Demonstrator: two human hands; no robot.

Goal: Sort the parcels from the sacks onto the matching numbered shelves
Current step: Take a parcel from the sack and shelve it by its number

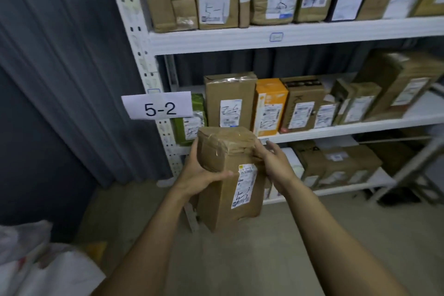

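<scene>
Holding a brown parcel (225, 175) in front of the 5-2 sign (157, 106).
My left hand (199, 173) grips its left side; my right hand (271, 163) presses the right side, fingers straight. I should check its label (243, 186) matches, then slide it in upright beside the other boxes (229, 101).

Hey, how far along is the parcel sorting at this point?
Done: labelled cardboard boxes already line the white metal shelf beside the paper 5-2 sign. In hand: the left hand grips a tall brown taped cardboard parcel, the right hand steadying its side, in front of that shelf, not yet placed. Left: shelving it, plus whatever the white sack holds; its contents are hidden.
</scene>
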